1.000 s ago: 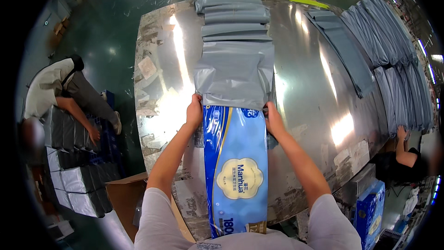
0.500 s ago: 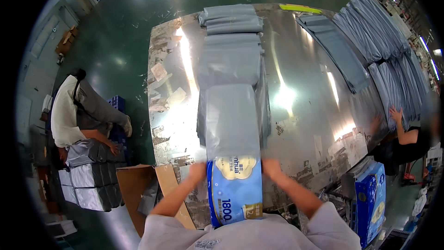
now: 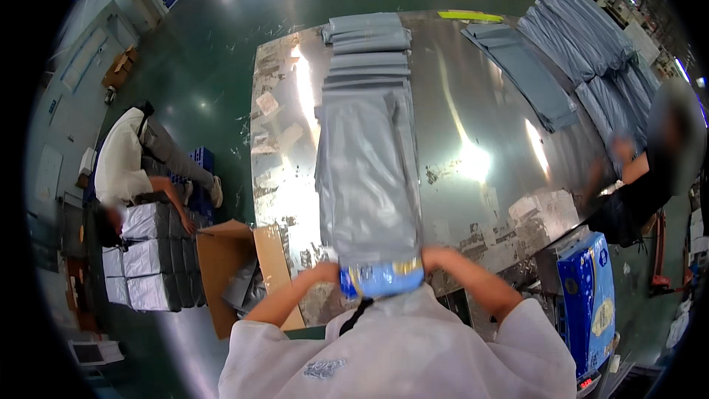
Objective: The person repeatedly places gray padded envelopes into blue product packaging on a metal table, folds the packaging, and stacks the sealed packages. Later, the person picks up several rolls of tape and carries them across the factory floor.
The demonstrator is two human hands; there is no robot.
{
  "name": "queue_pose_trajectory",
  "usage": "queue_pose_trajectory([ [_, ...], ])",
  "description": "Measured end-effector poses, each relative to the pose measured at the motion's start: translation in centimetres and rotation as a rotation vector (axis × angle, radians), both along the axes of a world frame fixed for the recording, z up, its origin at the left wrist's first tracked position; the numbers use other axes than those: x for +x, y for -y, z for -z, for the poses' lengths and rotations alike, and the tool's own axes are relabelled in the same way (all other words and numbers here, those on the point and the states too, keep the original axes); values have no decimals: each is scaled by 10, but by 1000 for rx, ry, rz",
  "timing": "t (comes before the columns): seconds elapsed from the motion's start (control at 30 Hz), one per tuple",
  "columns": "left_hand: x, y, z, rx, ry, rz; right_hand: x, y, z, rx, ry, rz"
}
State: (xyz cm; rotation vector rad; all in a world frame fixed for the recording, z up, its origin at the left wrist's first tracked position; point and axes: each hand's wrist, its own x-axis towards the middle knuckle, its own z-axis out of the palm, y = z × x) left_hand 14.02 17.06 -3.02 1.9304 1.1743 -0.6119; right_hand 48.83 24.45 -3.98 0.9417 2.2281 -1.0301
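A blue plastic-wrapped pack stands against my chest at the table's near edge, with only a short band of it showing. The grey plastic bag covers the rest and lies wrinkled away from me, over a row of similar bags. At the left side of the bag's mouth is my left hand, closed on the bag's edge. My right hand grips the opposite side, level with the pack. The fingertips of both hands are partly hidden behind the bag and pack.
Folded grey bags lie ahead on the metal table, and taller stacks stand at right. An open cardboard box is at left; another blue pack stands at right. Co-workers are on both sides, one beside wrapped grey bundles.
The grey bag now covers most of the blue pack, whose printed face was in view before. My body has leaned forward over it. The right co-worker's arm has shifted.
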Motion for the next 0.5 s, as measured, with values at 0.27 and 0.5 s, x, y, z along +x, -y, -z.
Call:
queue_pose_trajectory([
  [0.27, 15, 20, -34, -58, 116, -542, 54, 6, -56, 90, -49, 496],
  [0.5, 57, 117, 49, -188, 431, -287, 49, 85, 0, 149, -29, 473],
])
